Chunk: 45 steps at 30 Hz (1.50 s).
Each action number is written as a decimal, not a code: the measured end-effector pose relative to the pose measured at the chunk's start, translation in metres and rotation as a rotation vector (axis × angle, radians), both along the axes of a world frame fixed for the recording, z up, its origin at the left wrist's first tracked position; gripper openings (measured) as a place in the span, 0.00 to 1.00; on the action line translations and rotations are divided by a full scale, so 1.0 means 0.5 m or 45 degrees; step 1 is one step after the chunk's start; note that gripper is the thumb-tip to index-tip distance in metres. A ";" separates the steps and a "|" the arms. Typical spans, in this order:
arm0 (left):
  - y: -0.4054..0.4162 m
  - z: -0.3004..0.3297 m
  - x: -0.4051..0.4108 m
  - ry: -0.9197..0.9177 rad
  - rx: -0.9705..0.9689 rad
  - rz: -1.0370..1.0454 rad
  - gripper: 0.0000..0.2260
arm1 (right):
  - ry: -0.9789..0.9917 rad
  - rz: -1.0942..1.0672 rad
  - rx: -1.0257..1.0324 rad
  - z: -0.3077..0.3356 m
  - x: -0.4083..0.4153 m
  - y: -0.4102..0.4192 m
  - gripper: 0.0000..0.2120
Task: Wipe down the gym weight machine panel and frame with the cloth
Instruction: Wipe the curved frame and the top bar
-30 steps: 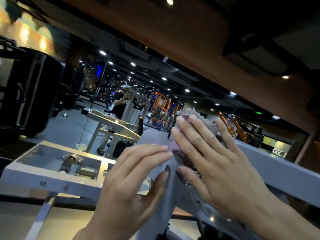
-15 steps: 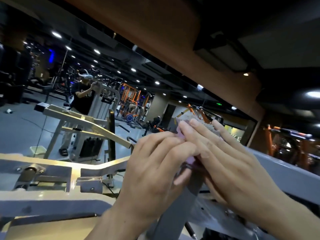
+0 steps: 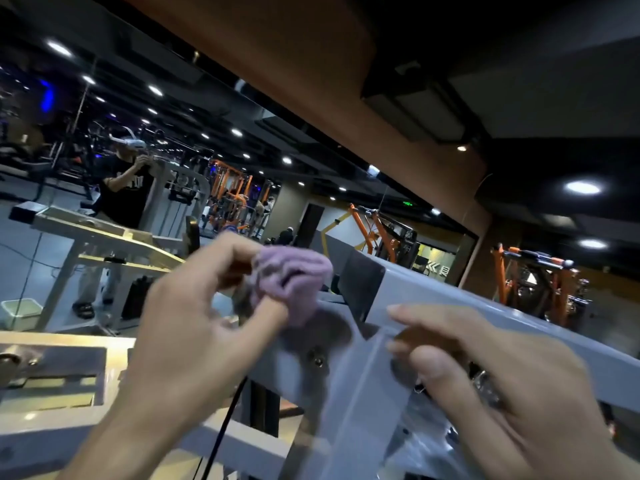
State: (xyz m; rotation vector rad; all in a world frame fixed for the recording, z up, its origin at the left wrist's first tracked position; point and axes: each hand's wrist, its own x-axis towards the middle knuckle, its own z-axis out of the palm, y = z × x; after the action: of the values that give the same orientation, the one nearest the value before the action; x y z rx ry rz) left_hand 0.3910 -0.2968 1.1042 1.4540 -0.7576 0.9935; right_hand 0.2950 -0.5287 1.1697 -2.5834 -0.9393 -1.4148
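Fingers [image 3: 270, 311] of the left hand [image 3: 194, 334] are pinching the bunched purple cloth [image 3: 294, 282] above the grey frame [image 3: 450, 306]; right hand [image 3: 502, 386] is hovering loosely curled, empty. Wiping seemingly remains unfinished.

Pretty dim gym in here, black ceiling [image 3: 554, 64] dotted with round spotlights [image 3: 583, 187]. Big wall mirror [image 3: 173, 140] under a brown soffit [image 3: 294, 64], orange racks [image 3: 540, 282] off right, grey floor [image 3: 20, 244], small pale bin [image 3: 21, 309] on it.
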 end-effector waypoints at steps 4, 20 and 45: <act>-0.009 0.070 0.086 0.218 0.001 0.266 0.03 | -0.101 -0.097 0.104 0.011 0.000 -0.022 0.14; -0.092 0.103 0.112 0.175 0.412 0.096 0.08 | -0.059 -0.196 0.148 -0.036 0.031 -0.051 0.08; -0.098 0.041 -0.021 -0.254 0.096 0.217 0.08 | -0.302 -0.240 0.065 -0.057 0.057 -0.049 0.15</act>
State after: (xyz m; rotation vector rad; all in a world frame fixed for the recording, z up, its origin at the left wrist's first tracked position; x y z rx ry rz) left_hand 0.3806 -0.3457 1.1247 1.5184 -0.8319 1.2663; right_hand 0.3234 -0.5534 1.1413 -2.5650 -0.6835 -1.7999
